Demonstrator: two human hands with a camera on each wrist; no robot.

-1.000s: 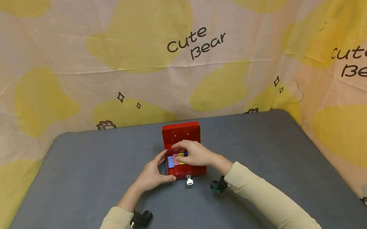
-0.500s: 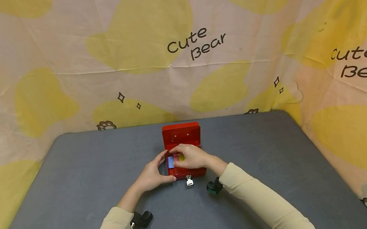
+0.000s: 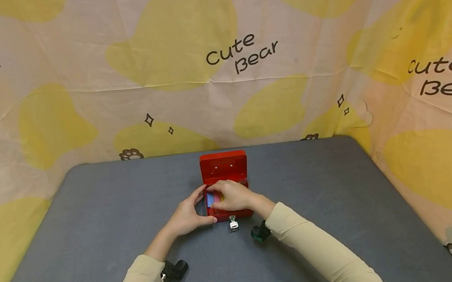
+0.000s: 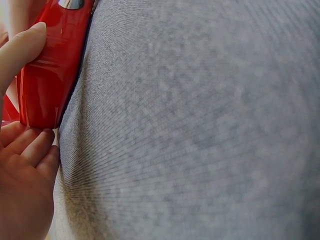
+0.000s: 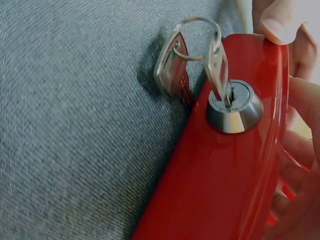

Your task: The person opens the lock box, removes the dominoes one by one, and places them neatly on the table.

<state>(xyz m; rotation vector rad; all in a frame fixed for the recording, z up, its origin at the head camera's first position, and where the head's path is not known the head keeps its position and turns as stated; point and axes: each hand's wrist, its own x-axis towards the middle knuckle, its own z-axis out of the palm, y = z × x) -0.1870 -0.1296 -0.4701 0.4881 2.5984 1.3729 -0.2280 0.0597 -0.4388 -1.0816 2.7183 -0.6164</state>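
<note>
- Red box (image 3: 240, 214) stands on the tabletop (image 3: 130, 191) with its lid (image 3: 223, 167) raised at the back; that much is done.
- One key (image 5: 217, 65) sits in the lock (image 5: 235, 115) on the front, and a second key (image 5: 171, 70) hangs from the same ring.
- Inside, toward the left end, lie a blue piece (image 3: 210, 200), a pink piece (image 3: 217, 198) and a sliver of yellow; the lid is not yet down. Whether more pieces remain to be handled cannot be told, as fingers hide much of the interior.
- The box lies between the hands: the left hand (image 3: 186, 216) is spread around its left end, thumb on the front, fingers against the side, probably steadying it.
- The right hand (image 3: 233, 196) arches over the pieces from the right, thumb and fingers apart; I cannot tell whether it pinches one.
</note>
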